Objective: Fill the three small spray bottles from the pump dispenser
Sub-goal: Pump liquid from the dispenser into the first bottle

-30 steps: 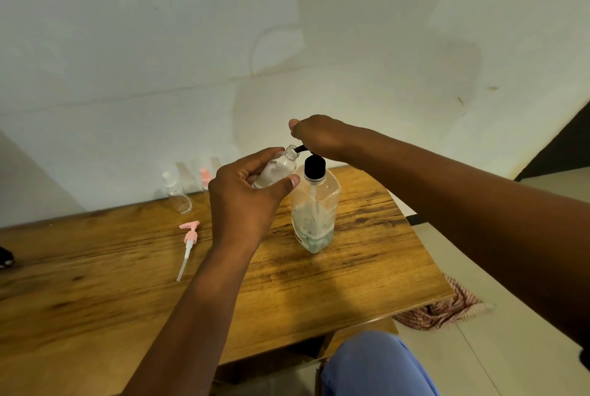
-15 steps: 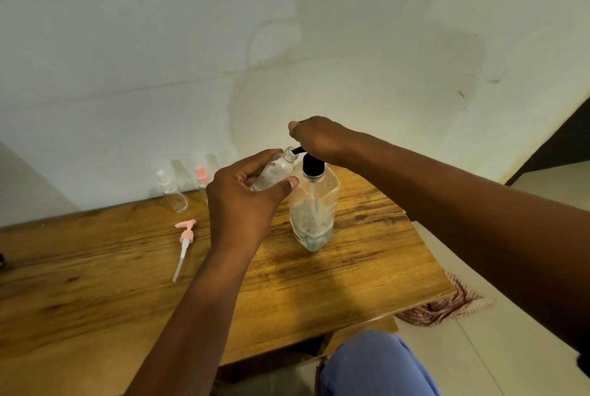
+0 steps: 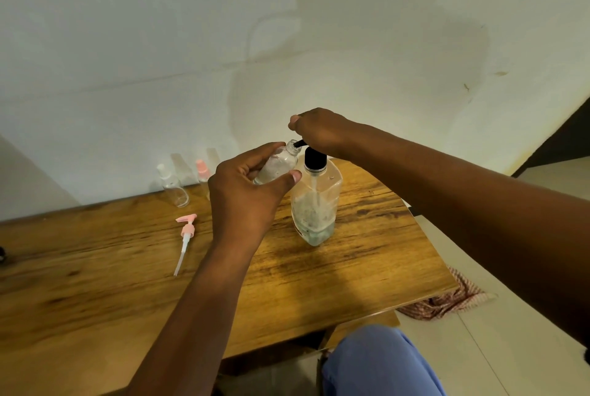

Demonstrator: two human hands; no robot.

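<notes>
Dispenser (image 3: 316, 204) stands upright on the table (image 3: 367, 268), at about one o'clock from the frame's centre, a clear square-shouldered bottle with a black collar and a little cloudy liquid in its bottom part. Right hand (image 3: 319, 132) rests on top of its pump head, fingers curled down over it so the head itself is hidden; only the black spout (image 3: 299, 143) pokes out toward nine o'clock. Left hand (image 3: 245, 191) is clamped around a small clear bottle (image 3: 277, 165), thumb on the near side and fingers on the far side, holding it tilted with its open neck up against the tip of the spout. That bottle sits just beside the dispenser's shoulder, at its ten o'clock, and shows some pale contents, though how full it is I cannot tell. The two hands are close together but not touching. At nine o'clock from the left hand a pink sprayer (image 3: 184, 236) lies flat on the wood, its white tube pointing toward six o'clock. Farther back, at eleven o'clock, a second bottle (image 3: 174, 188) with a white top stands near the wall (image 3: 159, 44), and a third bottle (image 3: 202, 172) with a pink top stands just beside it, partly hidden behind the left hand. A blue-clad knee (image 3: 376, 363) shows at five o'clock, and a reddish cloth (image 3: 447, 300) lies on the floor at four o'clock, past the table's edge.
</notes>
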